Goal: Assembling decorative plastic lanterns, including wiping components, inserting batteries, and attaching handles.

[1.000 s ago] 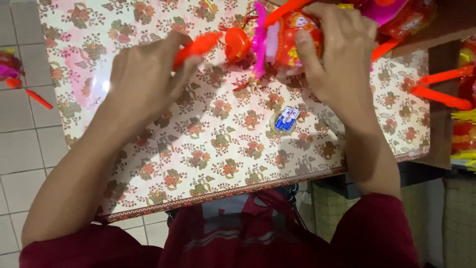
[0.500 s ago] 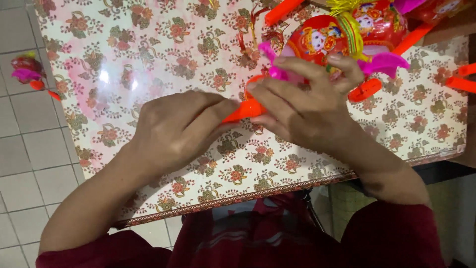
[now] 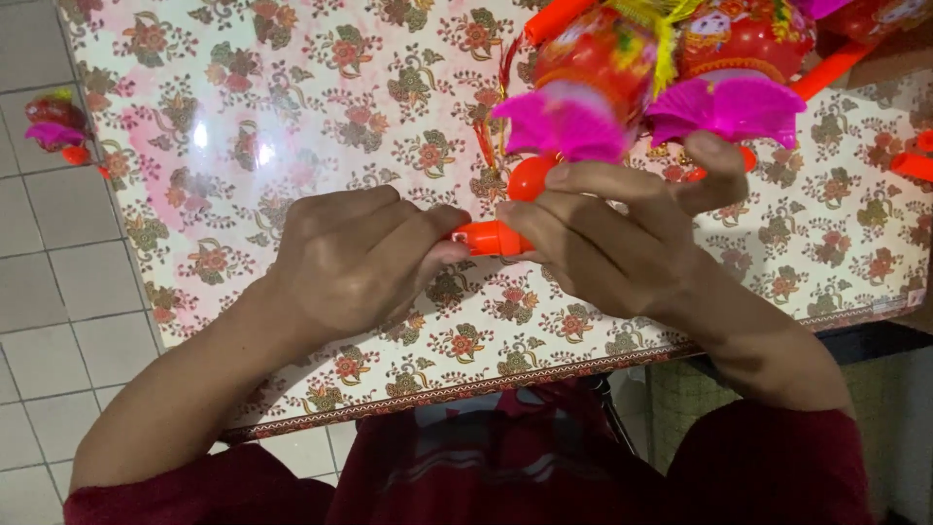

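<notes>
While both hands meet at picture centre, the left hand point(image 3: 355, 258) and right hand point(image 3: 612, 248) clamp opposite ends of a smooth orange plastic stick point(image 3: 491, 237) above the glossy floral worktop point(image 3: 243, 126). At one o'clock sit round red lanterns point(image 3: 671, 58) with pleated magenta frills.

The scene is lit evenly and fairly brightly from overhead. A soft white glare patch is seen on the glossy floral table cover point(image 3: 243, 117) toward its far left corner, with a fainter sheen spread beside it. Shadows are weak; a diffuse one is cast under the left hand point(image 3: 355, 258) and right hand point(image 3: 607, 243). Slight softness is noted overall. The pink and red lantern point(image 3: 661, 78) at the far edge is mildly blurred and its colours oversaturated.
</notes>
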